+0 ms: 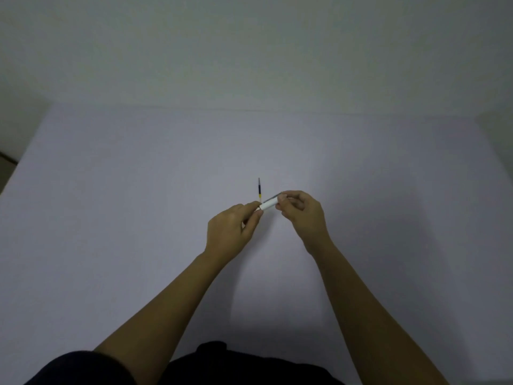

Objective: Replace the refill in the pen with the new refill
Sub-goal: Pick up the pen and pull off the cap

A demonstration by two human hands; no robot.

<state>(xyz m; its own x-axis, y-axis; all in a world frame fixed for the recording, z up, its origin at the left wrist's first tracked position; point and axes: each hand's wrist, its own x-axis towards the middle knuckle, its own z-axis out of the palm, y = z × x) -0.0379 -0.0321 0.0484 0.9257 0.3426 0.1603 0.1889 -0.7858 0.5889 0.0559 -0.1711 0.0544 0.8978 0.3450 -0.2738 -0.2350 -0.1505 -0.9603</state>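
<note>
We pinch the pen (268,204) endwise between left hand (231,232) and right hand (301,215), its axis running between them, the refill (259,189) lying just beyond.

Table (111,218) bare all round; only refill (259,188) lying beyond hands.

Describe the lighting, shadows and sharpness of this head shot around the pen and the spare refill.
Head view: dim, even light with a bluish cast and darkened corners; no glare. Soft shadows fall on the table beside both forearms. The white pen, held between the left hand and right hand, is small and soft-edged; the refill shows only dark and yellow bands.
</note>
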